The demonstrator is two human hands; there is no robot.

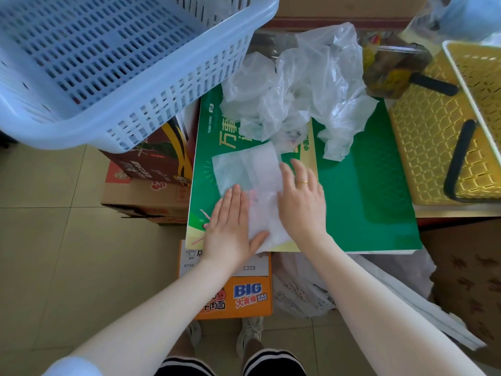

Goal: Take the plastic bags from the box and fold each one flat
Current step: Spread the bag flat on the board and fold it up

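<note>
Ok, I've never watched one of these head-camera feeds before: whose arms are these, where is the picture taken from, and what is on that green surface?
There is no machine here. One wide camera on a person's head looks down, so the arms are their own. The left hand and the right hand, which wears a gold ring, press flat on a half-folded white plastic bag; nothing is lifted. The bag lies on a flat green printed box. Behind it sits a crumpled heap of clear plastic bags, not yet folded. A pale blue slotted plastic basket stands at upper left and a yellow lattice basket at right.
</note>
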